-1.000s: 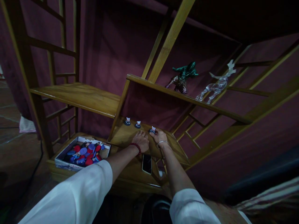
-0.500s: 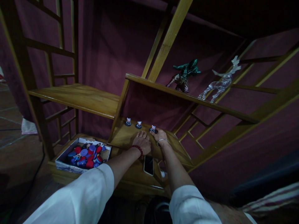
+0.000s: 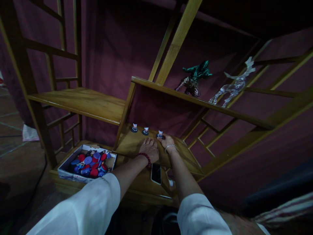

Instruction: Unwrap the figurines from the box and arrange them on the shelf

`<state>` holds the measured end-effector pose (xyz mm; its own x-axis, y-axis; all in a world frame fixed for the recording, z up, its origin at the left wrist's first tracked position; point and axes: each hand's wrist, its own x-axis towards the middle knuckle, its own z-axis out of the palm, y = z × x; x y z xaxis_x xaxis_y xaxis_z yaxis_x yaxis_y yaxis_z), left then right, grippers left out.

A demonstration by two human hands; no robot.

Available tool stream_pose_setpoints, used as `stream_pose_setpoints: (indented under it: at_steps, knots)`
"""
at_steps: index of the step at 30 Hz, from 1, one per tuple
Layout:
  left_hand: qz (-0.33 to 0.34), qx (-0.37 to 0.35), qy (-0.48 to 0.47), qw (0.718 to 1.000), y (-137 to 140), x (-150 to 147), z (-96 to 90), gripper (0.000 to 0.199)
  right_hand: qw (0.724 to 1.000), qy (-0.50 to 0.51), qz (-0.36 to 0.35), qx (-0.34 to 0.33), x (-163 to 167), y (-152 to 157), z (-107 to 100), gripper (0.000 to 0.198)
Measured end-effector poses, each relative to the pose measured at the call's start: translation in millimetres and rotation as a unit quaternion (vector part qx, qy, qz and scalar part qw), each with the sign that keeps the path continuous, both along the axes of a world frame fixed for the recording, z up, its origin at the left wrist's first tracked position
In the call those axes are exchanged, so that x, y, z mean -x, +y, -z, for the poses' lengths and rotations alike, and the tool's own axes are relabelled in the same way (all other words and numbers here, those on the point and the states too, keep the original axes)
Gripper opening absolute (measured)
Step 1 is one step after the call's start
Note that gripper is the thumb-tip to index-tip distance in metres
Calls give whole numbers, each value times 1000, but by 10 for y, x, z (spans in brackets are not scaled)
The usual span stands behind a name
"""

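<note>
Back left corner of the lower shelf [image 3: 128, 143], there's the left figurine [image 3: 134, 127]; next along the back edge, the middle figurine [image 3: 145, 131]. Here's the left hand [image 3: 149, 150], palm down, fingers spread forward. Now the right figurine [image 3: 159, 134], near the back edge, and the right hand [image 3: 168, 143] angling inward, grip apparently pinched narrow on it, fingertips partly hidden.

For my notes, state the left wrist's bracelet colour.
The beaded bracelet is dark red, head view.
</note>
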<state>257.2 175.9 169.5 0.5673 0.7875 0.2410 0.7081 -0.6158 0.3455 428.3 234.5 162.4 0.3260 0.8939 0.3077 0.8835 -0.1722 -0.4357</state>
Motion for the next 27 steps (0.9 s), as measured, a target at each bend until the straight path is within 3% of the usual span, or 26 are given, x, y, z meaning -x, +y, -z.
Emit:
stream_pose_setpoints:
  at_steps: [27]
  knots:
    - [4, -4, -3, 1000, 22, -14, 22, 51, 995, 94, -11, -37, -49, 115, 102, 26]
